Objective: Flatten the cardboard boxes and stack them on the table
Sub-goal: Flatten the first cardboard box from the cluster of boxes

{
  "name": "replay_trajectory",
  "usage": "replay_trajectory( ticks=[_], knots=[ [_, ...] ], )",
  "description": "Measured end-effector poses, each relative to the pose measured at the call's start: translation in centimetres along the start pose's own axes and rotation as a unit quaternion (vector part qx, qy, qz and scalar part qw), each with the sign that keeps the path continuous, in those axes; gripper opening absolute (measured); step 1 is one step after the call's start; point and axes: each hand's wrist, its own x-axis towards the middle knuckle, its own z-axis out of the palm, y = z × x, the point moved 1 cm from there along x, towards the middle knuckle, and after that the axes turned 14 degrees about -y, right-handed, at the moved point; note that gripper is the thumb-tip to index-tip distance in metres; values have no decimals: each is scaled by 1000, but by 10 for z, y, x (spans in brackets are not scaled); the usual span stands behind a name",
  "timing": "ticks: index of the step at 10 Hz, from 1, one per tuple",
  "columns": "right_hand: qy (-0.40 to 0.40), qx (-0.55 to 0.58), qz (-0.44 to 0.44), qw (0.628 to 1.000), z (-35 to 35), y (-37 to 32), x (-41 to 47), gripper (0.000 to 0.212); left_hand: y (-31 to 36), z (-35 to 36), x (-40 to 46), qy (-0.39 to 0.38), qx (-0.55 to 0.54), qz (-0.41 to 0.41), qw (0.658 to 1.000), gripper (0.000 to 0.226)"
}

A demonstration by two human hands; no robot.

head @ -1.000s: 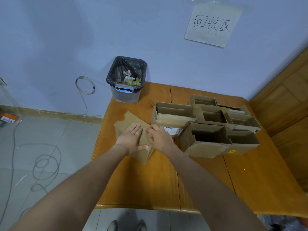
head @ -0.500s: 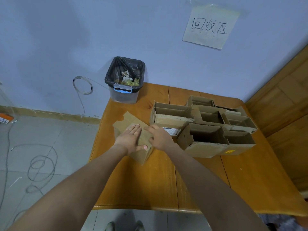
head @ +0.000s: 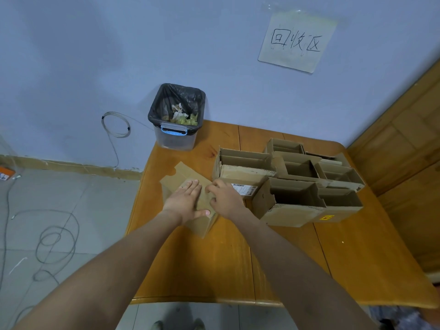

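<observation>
Clearly the flattening step: the left hand (head: 188, 201) presses flat-fingered on the flattened box (head: 188, 179) at the desk's (head: 238, 265) left edge, while the right hand (head: 226, 198), fingers curled, pinches its edge. Next, an upright box (head: 240, 167) needs collapsing.

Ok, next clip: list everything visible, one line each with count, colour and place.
flattened box: one, brown, table's left side, under both hands
open boxes: several, brown, clustered on the table's right half
table: one, orange wood, against the wall
bin: one, clear with black liner, table's far left corner
paper sign: one, white, handwritten, on the wall
cables: grey, looped on the floor
left hand: flat on the flattened box
right hand: fingers curled, on the same box
</observation>
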Motion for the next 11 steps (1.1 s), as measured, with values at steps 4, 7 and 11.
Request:
replay_trajectory(
  ticks=[4,7,11],
  knots=[
    [10,-15,-7,1000,-1,-2,1,26,0,-1,-2,5,-14,2,1000,97],
    [35,1,2,999,5,-2,-4,22,1,-2,0,-1,-10,4,1000,98],
    [29,-5,5,1000,0,-2,0,28,1,-1,-1,4,-13,7,1000,98]
  ],
)
